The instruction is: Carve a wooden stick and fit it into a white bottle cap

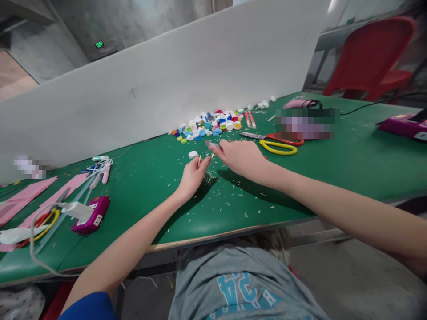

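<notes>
Over the green table [147,178], my left hand [194,175] pinches a thin pale stick, probably wooden, between thumb and fingers. My right hand [245,158] is closed around a craft knife [215,145], its blade pointing left just above the left fingertips. Much of the knife is hidden inside the palm. Pale shavings [213,180] lie scattered below and around both hands. A white bottle cap [192,154] rests right behind the left hand. Beyond the hands, a pile of colourful bottle caps [208,126] sits against the white partition.
Red-and-yellow scissors [278,146] lie behind my right wrist. At left are a purple power strip [91,215] with a plugged-in white charger, pink paper [30,198], more scissors [50,222] and glue sticks. A white partition [160,84] borders the back; a red chair [370,58] stands at right.
</notes>
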Demonstrator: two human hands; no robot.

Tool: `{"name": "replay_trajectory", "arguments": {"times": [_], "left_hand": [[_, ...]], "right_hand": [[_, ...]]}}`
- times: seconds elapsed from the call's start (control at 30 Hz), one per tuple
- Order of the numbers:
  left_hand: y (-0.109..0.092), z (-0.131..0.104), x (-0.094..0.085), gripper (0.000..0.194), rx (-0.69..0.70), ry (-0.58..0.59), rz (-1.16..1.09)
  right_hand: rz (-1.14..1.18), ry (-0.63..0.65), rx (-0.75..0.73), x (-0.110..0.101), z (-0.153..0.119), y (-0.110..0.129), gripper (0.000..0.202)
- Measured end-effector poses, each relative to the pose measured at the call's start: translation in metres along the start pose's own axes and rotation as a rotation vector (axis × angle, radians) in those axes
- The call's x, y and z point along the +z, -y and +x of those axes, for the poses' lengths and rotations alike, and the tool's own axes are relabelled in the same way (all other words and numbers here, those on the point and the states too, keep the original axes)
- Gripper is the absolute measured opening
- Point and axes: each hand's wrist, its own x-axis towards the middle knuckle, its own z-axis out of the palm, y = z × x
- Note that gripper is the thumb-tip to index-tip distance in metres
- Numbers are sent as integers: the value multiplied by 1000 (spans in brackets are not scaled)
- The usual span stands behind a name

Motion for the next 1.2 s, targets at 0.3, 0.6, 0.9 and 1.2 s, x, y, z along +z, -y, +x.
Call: {"name": "replay_trajectory", "arguments": {"times": [0.3,0.6,0.9,1.2], "left_hand": [[-7,-4,4,21,-80,106,-198],[0,0,5,19,-91,87,-209],[-3,-3,4,14,-91,86,-200],[3,-1,3,15,-56,58,-112]], "right_hand": [[54,31,-79,6,0,0,66],[58,58,-190,10,0,1,68],[38,80,-226,12,1,0,72],[54,91,-224,11,0,1,75]]}}
